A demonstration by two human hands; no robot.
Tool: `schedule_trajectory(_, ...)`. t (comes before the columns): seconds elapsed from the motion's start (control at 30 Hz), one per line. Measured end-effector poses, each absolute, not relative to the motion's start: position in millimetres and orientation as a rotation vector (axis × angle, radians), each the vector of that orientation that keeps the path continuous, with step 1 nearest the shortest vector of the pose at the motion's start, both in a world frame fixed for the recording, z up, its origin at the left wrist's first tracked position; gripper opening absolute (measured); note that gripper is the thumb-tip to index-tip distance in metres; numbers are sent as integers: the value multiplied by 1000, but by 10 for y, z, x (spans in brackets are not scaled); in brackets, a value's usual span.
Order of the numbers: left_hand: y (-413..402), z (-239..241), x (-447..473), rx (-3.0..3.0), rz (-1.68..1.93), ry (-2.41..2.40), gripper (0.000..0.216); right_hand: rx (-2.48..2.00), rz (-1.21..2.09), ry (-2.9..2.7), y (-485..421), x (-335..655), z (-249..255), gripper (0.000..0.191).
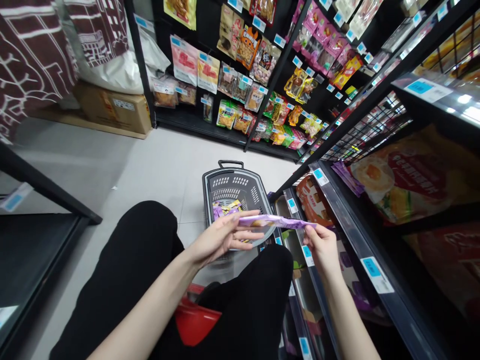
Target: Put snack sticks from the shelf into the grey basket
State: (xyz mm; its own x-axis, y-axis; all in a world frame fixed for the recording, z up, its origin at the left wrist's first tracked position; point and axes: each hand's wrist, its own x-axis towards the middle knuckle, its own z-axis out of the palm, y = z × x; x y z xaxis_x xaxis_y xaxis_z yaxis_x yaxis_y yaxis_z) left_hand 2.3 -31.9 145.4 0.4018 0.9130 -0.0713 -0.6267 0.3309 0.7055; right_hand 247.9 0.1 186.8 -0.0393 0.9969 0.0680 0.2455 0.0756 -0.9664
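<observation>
A long, slim purple snack packet (277, 220) is stretched level between my two hands, above the basket. My left hand (219, 234) has its left end between thumb and forefinger, while the other fingers extend loosely below. My right hand (321, 244) pinches the right end between thumb and fingertips. Beneath them, a dark grey shopping basket (255, 181) stands on the floor with its black handle at the far end. Purple and yellow packets (226, 208) lie inside it, partly hidden by my left hand.
To my right runs a shelf with price tags (377, 275), more purple packets (348, 178) and a large bread-like bag (397, 172). Hanging snack bags (208, 70) fill the rack ahead. A cardboard box (112, 107) is at far left, and a black shelf frame (41, 185) is nearer.
</observation>
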Motion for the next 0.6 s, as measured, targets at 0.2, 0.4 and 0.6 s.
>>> schedule_trajectory(0.2,-218,1388,-8,958,1182,1103,38,-1308,841,-1659,80,2481,1794,31)
schedule_trajectory(0.4,-197,1302,98,805,1400,1016,34,-1091,1345,-1347,147,2513,1644,38)
schedule_trajectory(0.6,-80,1043,207,556,1360,940,53,-1126,1304,-1294,312,2560,1397,37)
